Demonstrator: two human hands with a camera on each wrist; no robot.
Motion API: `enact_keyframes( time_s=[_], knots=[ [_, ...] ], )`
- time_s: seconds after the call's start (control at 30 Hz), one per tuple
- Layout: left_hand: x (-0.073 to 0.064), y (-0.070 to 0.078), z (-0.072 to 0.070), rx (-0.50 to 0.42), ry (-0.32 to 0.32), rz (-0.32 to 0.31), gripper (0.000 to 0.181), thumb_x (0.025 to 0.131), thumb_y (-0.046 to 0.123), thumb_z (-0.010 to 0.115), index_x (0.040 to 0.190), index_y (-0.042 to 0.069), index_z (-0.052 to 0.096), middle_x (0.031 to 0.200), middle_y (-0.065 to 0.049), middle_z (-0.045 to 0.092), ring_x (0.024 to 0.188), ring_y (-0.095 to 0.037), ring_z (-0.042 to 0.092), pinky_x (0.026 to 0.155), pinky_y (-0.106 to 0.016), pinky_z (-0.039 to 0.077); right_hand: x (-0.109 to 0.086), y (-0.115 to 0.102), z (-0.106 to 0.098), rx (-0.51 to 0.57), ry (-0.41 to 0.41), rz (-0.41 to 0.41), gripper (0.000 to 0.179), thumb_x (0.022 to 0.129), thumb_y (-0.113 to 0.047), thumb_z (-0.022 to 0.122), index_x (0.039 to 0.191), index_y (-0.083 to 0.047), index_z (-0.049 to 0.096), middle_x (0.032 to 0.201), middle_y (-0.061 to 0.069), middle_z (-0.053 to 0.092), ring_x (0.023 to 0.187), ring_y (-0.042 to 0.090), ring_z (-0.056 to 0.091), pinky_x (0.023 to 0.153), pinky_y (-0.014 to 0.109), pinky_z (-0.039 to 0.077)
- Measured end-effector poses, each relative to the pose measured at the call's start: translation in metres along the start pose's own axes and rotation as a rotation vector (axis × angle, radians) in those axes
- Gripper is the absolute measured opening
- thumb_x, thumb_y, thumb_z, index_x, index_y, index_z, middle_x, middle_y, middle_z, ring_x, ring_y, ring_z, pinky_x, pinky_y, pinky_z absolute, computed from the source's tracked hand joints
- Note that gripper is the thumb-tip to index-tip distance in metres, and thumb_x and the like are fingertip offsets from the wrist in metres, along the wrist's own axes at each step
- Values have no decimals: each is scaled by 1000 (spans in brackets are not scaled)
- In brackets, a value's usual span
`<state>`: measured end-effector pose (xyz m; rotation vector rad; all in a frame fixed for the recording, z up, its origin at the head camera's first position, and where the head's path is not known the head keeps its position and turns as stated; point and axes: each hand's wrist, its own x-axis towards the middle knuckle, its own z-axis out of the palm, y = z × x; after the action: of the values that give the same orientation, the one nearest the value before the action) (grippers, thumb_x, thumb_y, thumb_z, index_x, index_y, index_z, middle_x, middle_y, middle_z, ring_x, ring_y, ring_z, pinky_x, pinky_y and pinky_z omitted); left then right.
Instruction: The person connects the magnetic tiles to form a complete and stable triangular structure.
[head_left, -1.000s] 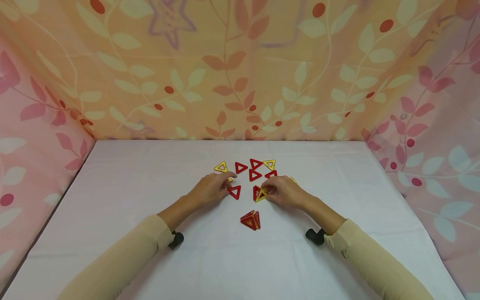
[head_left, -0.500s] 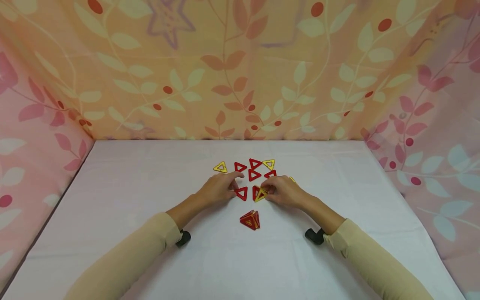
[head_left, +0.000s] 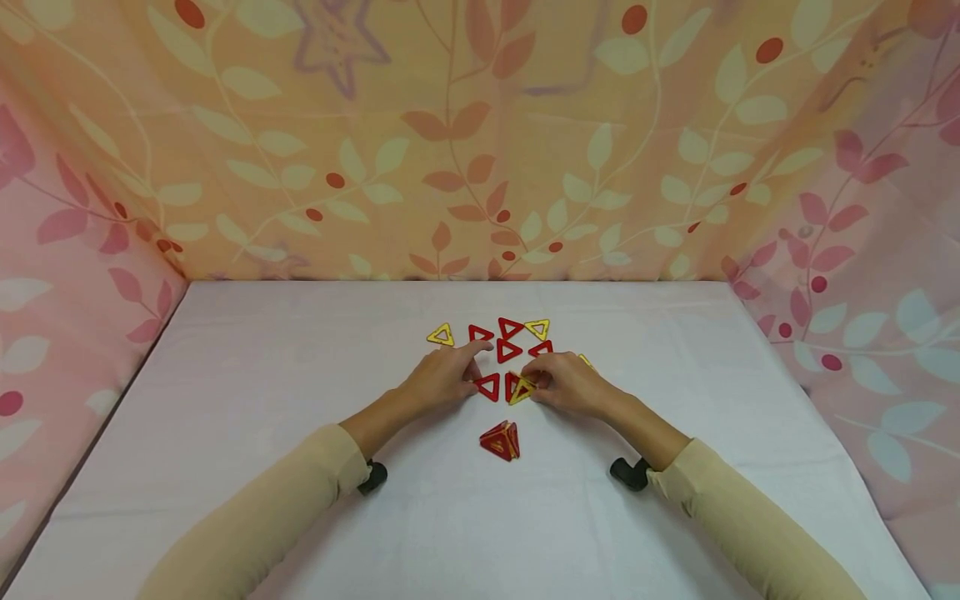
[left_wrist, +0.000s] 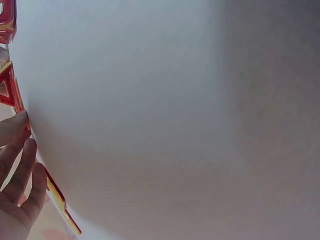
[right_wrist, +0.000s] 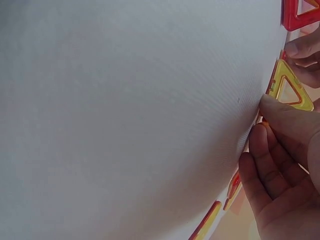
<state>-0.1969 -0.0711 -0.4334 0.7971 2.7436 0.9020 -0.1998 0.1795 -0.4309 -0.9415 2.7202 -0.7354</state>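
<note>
In the head view my left hand (head_left: 446, 372) pinches a red magnetic triangle tile (head_left: 496, 389) between thumb and fingers. Facing it, my right hand (head_left: 567, 380) pinches a yellow magnetic triangle tile (head_left: 514, 399), with another red triangle tile (head_left: 509, 385) joined along its left side. Only a narrow gap shows between the left hand's tile and this pair. The yellow tile (right_wrist: 300, 91) stands tilted beside the right thumb in the right wrist view. Closer to the person sits a small pyramid (head_left: 501, 441) built of red and yellow tiles.
Loose tiles lie beyond the hands on the white table (head_left: 300, 333): a yellow triangle (head_left: 450, 337) at left, several red triangles (head_left: 511, 357) in the middle, and a yellow triangle (head_left: 536, 323) at right. Another yellow tile (head_left: 587, 362) is partly hidden behind the right hand. A patterned curtain (head_left: 480, 233) encloses the table.
My left hand has moved right with its red tile, bringing it close to the tiles in the right hand. The right hand and the pyramid have stayed in place.
</note>
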Motion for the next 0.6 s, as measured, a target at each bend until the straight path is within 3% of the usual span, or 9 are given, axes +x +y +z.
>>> enact_keyframes(
  time_s=[0.6],
  knots=[
    [4,3,3,0,-18,-26,65,84,6,79,142,11,51,89,1,70,83,-13,63,83,-32,52,-1,-1,-1,3,11,-12,29,82,-6,80,110,-2,72,96,1,71,80,11,62,75,28,53]
  ],
)
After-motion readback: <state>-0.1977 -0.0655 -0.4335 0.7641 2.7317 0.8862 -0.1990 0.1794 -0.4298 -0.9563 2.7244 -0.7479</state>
